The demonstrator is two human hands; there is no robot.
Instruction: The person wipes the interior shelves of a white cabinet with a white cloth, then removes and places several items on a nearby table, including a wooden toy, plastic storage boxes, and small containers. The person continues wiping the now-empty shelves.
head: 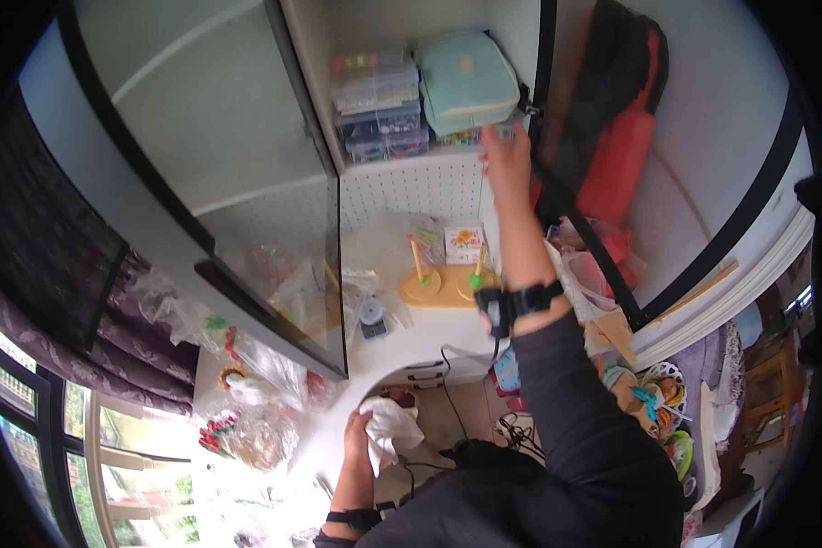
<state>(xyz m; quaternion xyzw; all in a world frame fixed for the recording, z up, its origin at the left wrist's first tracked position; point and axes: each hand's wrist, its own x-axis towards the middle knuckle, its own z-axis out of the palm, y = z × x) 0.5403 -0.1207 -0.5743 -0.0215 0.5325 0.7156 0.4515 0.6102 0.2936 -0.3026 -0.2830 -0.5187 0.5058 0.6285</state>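
Note:
My left hand grips a white cloth low in the view, beside the curved edge of the white desk. My right hand is raised to the cabinet shelf, just below a mint-green zippered case; it is blurred, its fingers are apart and nothing shows in it. Whether the fingertips touch the shelf, I cannot tell. Left of the case stand stacked clear plastic boxes. Under the case lies another box with colourful contents. Straps with small devices are worn on both wrists.
Glass cabinet doors with dark frames stand open on both sides. On the desk are a wooden base with two upright pegs, a flower-printed card or box and plastic-wrapped craft flowers. Cables lie on the floor.

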